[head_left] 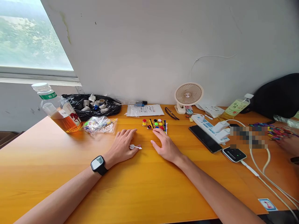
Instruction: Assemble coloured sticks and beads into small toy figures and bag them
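Observation:
My left hand (pixel 122 145), with a black watch (pixel 98 164) on its wrist, is over the wooden table (pixel 126 193). A small white piece with an arrow-like tip (pixel 135 147) lies between its thumb and fingers; the fingers are spread apart from the thumb, and whether they grip it is unclear. My right hand (pixel 167 145) rests to the right, thumb apart from the fingers, its fingertips at the front of a group of small coloured round pieces (pixel 156 123). Yellow, black, blue and white sticks stand or lie among these pieces.
At the left are a bottle of amber drink (pixel 66 116), a clear bag of parts (pixel 100 124) and a black bag (pixel 112 107). A fan (pixel 188 94) stands behind. Rightward are a phone (pixel 205 138), a power strip (pixel 207 126), cables and another person's hand (pixel 289 144).

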